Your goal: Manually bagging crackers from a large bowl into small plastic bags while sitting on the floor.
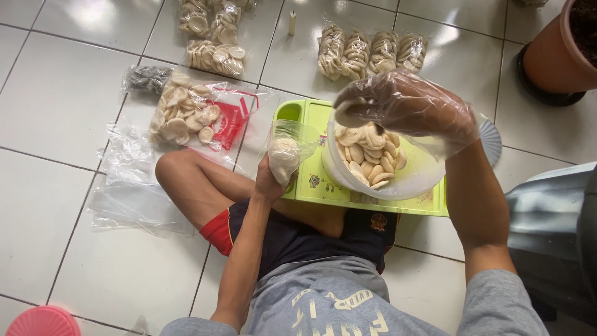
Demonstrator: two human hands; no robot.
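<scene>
Two hands: we see both at work, each grasping something over the green tray.
Left hand (268, 182): we have it clenched around the lower part of a small clear bag (288, 149), held upright with its mouth open and a few pale round crackers already stacked inside.
Right hand (407, 106): it wears a loose clear plastic glove and is closed on a small bunch of crackers, lifted just above the white tub (407, 180).
Step in hand: we judge this to be filling the small bag, with one handful on its way from tub to bag.
Next move calls for: in our judgement, bringing the gloved hand across to the bag's mouth, keeping that mouth open and the discs flat so they stack and do not crack.
Crackers: thin, pale cream, round discs (368, 155), dry-looking and brittle; they lie heaped in the tub, which is about half full.
Tray (311, 115): light green plastic, resting on our crossed legs and the floor, carrying the tub.
Further out: a large open bag of the same crackers (186, 115) lies on the white tiled floor (56, 93) to the left, and filled small bags sit in rows (370, 53) beyond the tray.
Edges: a terracotta pot (556, 53) stands top right, a pink lid (40, 322) bottom left.
</scene>
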